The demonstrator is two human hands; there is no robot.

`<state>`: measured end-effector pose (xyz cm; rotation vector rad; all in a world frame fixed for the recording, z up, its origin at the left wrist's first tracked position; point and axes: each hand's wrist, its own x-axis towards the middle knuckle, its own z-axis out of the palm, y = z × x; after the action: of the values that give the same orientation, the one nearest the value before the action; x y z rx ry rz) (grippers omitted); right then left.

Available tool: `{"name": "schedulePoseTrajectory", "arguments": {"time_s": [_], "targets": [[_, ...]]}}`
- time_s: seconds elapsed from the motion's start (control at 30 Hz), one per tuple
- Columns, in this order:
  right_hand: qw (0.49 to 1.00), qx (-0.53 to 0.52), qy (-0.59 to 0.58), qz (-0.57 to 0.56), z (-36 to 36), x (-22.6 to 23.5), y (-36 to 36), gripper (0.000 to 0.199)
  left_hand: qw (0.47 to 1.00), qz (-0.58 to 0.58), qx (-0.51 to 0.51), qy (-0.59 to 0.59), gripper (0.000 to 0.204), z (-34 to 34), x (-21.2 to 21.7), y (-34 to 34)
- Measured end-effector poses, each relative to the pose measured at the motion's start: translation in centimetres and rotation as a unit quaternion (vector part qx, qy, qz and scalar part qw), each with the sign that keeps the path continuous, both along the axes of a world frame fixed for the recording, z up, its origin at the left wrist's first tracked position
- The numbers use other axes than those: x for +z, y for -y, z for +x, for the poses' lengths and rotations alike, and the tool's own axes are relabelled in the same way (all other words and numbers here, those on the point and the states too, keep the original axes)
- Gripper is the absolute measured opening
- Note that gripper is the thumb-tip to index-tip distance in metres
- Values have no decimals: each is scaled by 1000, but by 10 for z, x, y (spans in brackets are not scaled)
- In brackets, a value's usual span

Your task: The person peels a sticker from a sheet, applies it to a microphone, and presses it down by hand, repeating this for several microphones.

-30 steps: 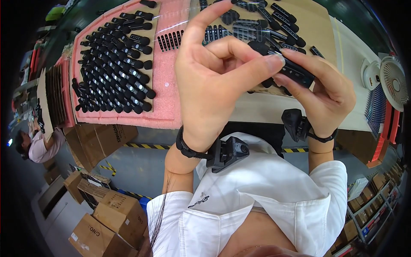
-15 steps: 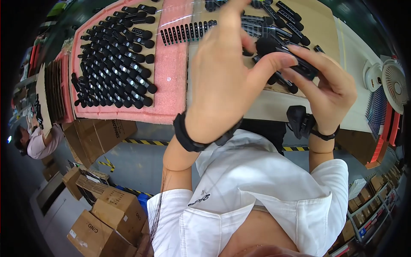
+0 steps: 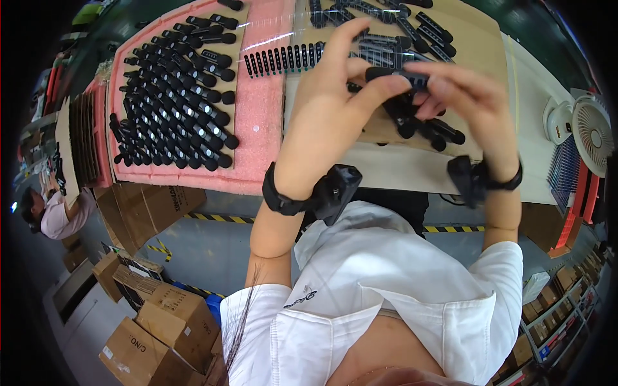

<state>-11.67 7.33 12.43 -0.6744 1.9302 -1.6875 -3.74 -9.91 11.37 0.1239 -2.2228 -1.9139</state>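
Observation:
Above the bench, a small black handheld microphone lies crosswise between my two hands. My left hand pinches its left part between thumb and fingers, with the index finger raised away from it. At its right end, the fingers of my right hand close on it; they are slightly blurred. Beneath the hands, more black microphones lie loosely on brown cardboard. Left of my left hand is a row of slim black strips with small dots, beside clear plastic.
A pink foam-lined tray carries many black microphones in slanting rows. A white fan and red bins stand at the right. Cardboard boxes are stacked lower left. Another person works at far left.
The microphone has moved left and turned from slanting to nearly level. My left hand has shifted its thumb along it, and the right hand has moved up around its right end.

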Motion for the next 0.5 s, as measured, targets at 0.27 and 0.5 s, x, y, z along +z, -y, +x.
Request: {"name": "schedulePoseTrajectory", "arguments": {"time_s": [0.27, 0.5], "targets": [[976, -161, -52, 137, -228, -44, -10, 21, 997, -15, 73, 8, 42, 8, 2, 7], [800, -151, -456, 359, -292, -106, -35, 21, 993, -22, 116, 6, 21, 9, -5, 7]]}}
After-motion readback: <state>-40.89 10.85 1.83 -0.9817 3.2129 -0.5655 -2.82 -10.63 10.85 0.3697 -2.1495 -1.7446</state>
